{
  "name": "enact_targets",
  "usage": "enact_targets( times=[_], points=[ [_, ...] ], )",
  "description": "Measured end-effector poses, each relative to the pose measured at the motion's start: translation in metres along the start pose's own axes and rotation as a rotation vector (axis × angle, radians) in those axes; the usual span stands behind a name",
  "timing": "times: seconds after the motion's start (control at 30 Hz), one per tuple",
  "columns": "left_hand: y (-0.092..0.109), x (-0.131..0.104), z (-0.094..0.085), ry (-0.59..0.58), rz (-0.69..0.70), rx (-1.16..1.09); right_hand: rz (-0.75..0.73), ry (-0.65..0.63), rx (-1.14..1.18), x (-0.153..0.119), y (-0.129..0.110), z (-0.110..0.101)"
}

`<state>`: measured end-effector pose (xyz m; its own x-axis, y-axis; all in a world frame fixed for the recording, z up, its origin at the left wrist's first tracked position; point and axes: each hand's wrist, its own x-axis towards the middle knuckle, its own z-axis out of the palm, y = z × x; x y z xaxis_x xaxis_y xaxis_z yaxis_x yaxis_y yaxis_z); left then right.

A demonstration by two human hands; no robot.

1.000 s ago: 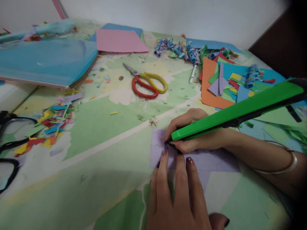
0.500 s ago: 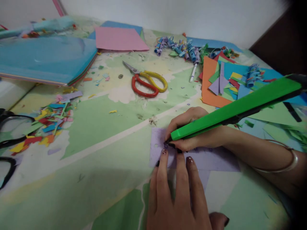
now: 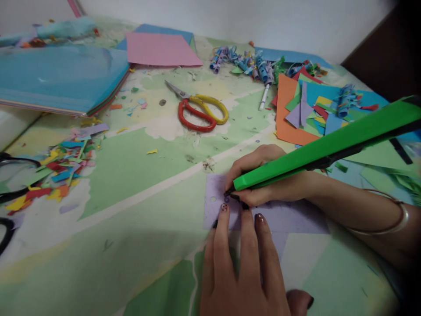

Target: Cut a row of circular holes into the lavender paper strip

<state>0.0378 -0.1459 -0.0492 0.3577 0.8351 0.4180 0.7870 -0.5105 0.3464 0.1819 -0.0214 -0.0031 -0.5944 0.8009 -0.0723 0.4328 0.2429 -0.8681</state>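
Observation:
A strip of purple paper [image 3: 296, 219] lies on the patterned table cover, with small marks and a little round hole near its left end. My right hand [image 3: 266, 180] grips a long green cutter-like tool [image 3: 315, 151], slanting up to the right. At its lower left end a dark tip meets the paper, beside a small drawn loop; whether that tip belongs to the tool or to a pen beneath is unclear. My left hand [image 3: 243, 272] lies flat with fingers spread, its fingertips on the paper's lower edge just below the tip.
Scissors [image 3: 199, 109] with red and yellow handles lie beyond the hands. Paper scraps [image 3: 62, 169] and black-handled scissors [image 3: 19, 193] are at left, below blue sheets [image 3: 59, 79]. Pink paper [image 3: 161, 49] is at the back; orange paper [image 3: 286, 114] and curled strips lie at right.
The view has shifted slightly, so the table items sit a little further left and higher. The dark tip has moved slightly up and left relative to the drawn loop, which now shows more clearly.

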Motion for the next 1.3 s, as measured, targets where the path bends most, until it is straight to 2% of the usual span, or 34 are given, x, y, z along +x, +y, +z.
enact_targets(
  times=[0.17,0.73,1.1,1.23,1.3],
  points=[
    [0.0011,-0.0002,-0.0005,0.005,-0.012,-0.007,0.037,-0.014,-0.016,-0.0001,-0.0017,-0.0007],
    [0.0017,0.0024,-0.0029,-0.018,-0.020,-0.020,-0.004,-0.018,-0.041,-0.0009,-0.0044,-0.0013],
    [-0.0003,0.0005,-0.0026,-0.045,0.016,0.035,-0.010,0.002,-0.151,-0.0019,-0.0094,0.0029],
    [0.0001,0.0002,-0.0006,-0.031,0.078,0.109,-0.059,-0.034,-0.160,-0.0018,-0.0098,-0.0002],
    [0.0031,0.0010,0.0002,-0.049,0.063,0.141,-0.108,-0.073,-0.149,-0.0009,-0.0100,-0.0030]
  ],
)
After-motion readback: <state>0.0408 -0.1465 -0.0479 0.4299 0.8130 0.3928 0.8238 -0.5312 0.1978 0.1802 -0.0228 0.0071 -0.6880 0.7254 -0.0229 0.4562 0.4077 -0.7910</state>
